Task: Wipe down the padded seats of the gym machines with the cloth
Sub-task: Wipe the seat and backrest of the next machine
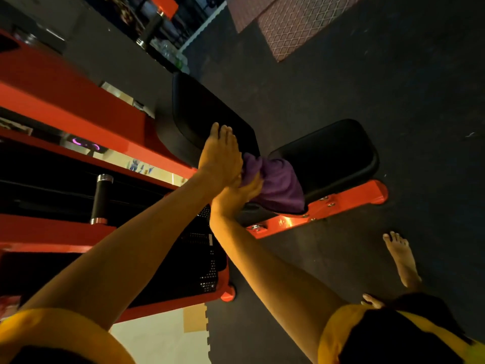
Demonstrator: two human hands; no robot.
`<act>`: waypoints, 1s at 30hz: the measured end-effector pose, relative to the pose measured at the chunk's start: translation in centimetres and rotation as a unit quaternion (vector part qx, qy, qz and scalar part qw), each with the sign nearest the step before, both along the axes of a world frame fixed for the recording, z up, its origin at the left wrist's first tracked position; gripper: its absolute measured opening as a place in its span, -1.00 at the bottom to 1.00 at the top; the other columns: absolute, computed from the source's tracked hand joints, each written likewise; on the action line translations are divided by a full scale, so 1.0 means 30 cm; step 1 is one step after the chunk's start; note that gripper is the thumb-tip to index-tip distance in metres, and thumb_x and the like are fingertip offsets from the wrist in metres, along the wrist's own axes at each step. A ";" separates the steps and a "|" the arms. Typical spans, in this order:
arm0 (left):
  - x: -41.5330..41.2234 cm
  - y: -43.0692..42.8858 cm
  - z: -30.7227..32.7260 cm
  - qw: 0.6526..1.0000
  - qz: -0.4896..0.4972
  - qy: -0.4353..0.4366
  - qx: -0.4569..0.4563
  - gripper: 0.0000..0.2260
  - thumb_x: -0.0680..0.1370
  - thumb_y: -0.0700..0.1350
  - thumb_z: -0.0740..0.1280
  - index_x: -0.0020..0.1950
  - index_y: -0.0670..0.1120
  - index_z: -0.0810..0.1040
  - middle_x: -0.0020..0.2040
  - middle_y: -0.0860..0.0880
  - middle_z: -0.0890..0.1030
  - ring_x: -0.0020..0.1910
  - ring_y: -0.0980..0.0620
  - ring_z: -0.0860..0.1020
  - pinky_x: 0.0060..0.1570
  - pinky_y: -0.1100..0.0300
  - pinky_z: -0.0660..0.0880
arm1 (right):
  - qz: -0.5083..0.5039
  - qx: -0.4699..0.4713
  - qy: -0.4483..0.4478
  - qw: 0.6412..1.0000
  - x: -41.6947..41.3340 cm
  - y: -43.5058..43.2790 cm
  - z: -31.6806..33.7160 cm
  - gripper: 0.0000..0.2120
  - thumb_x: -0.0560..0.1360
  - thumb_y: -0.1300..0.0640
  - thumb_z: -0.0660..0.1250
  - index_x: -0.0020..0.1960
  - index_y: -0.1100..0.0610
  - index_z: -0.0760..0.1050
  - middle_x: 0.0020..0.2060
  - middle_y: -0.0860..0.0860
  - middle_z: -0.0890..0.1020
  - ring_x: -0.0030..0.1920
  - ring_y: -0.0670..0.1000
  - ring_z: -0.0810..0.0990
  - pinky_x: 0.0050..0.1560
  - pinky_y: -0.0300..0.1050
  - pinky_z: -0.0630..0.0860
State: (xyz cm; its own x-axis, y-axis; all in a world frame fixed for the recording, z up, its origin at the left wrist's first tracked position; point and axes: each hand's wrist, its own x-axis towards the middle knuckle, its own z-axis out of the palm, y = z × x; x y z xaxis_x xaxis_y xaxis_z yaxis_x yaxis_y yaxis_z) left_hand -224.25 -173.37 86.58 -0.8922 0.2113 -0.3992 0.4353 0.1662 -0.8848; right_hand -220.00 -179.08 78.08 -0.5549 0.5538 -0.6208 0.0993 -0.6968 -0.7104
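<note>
Fingers of right hand are curled round a bunched purple cloth, gripping it at its left end. Left hand sits just above the right one, touching it at the heel; its fingers are straight and together, holding nothing, lying flat against the black back pad.

Cloth lies on the black seat pad, at the pad's end nearest the back pad, right at the gap between the two pads. Its free end drapes over the seat pad's near edge toward the orange frame. Rest of the seat pad surface is uncovered.

Both arms are stretched out forward and converge at the pads. Yellow sleeves show at the bottom corners.

Surroundings:
- More orange frame beams run along the left side, with a black handle with chrome ends standing between them.
- Dark rubber floor under the machine.
- Patterned reddish mat at top right, well apart from the seat.
- Bare feet on the floor at lower right, near the frame's end.

Lighting is dim; can't tell if the pads are wet or dry.
</note>
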 end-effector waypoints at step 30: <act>0.070 -0.179 -0.006 0.984 -0.168 0.039 0.043 -0.40 0.69 0.18 0.05 0.63 -0.14 0.09 0.61 -0.15 0.21 0.60 -0.20 0.15 0.57 -0.16 -0.04 | 0.162 0.366 0.175 0.900 0.155 0.172 -0.365 -0.68 0.56 0.29 0.40 0.30 0.25 0.54 0.30 0.16 0.52 0.31 0.01 0.46 0.29 -0.31 0.40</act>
